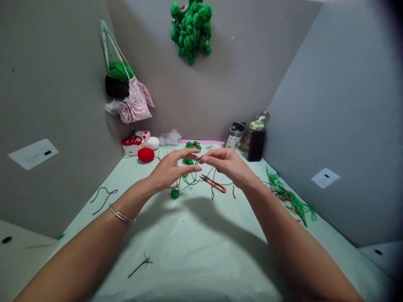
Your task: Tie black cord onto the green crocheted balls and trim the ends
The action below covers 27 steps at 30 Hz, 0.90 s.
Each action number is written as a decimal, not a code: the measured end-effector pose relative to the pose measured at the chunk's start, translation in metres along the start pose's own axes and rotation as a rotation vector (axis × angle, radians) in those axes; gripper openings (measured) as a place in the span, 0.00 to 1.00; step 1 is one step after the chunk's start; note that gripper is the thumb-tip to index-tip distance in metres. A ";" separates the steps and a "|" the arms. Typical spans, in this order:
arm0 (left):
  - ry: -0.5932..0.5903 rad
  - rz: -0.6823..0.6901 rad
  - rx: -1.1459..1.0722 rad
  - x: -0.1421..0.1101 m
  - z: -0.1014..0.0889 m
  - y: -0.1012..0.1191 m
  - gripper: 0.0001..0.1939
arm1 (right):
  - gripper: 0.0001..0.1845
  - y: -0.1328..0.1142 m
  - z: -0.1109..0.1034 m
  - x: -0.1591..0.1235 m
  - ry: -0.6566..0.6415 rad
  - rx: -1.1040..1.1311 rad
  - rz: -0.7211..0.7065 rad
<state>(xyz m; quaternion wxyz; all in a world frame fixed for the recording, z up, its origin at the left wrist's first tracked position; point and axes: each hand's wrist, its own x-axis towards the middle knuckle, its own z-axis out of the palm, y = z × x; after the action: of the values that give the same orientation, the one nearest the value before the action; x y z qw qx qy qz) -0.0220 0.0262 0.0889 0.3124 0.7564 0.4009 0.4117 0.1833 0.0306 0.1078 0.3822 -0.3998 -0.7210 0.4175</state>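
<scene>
view from my remote seat: both hands are over the middle of the table (195, 239).

right hand (229, 163): thumb and fingers pinched together, gripping the dark yarn (198, 161) at its end near the left fingertips. left hand (173, 167): thumb and fingers parted, curved around the yarn; i cannot tell whether they touch it. the dark yarn is between the two hands, some of it hanging towards the table.

just below the hands: scissors (217, 185) with orange handles, blades pointing up and left. a small green ball (175, 193) lies below the left hand, and a short red strand (234, 192) lies right of the scissors.

on my left: a loose dark strand (109, 193), a red yarn ball (146, 155) and a white ball (152, 143). nearer me, dark clippings (140, 266). at right, green and red scraps (288, 195); behind them, a phone (256, 146) stands by a bottle (255, 126) and a cup of pens (233, 138). a green knitted bundle (191, 35) hangs on the back wall.
</scene>
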 end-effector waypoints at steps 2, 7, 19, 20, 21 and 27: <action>-0.017 0.026 -0.048 0.004 0.003 -0.001 0.10 | 0.20 -0.004 0.001 -0.002 -0.064 -0.065 -0.024; 0.223 -0.092 -0.385 0.009 -0.038 -0.033 0.09 | 0.20 0.001 -0.032 -0.014 -0.103 -0.241 0.004; 0.714 -0.224 0.156 -0.031 -0.152 -0.064 0.14 | 0.26 0.084 -0.140 -0.033 0.325 -0.601 0.193; 0.680 -0.255 0.235 -0.033 -0.158 -0.071 0.16 | 0.26 0.087 -0.144 -0.034 0.370 -0.598 0.209; 0.595 -0.303 0.362 -0.035 -0.162 -0.078 0.17 | 0.26 0.089 -0.146 -0.035 0.404 -0.582 0.223; 0.284 -0.198 0.649 -0.031 -0.136 -0.079 0.14 | 0.21 0.065 -0.120 -0.035 0.353 -0.153 0.211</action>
<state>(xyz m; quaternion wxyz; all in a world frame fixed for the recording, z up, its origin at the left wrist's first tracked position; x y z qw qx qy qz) -0.1786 0.0565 0.0771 0.0357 0.7090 0.6213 0.3319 0.3200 0.0568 0.0848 0.4253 -0.5679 -0.6264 0.3228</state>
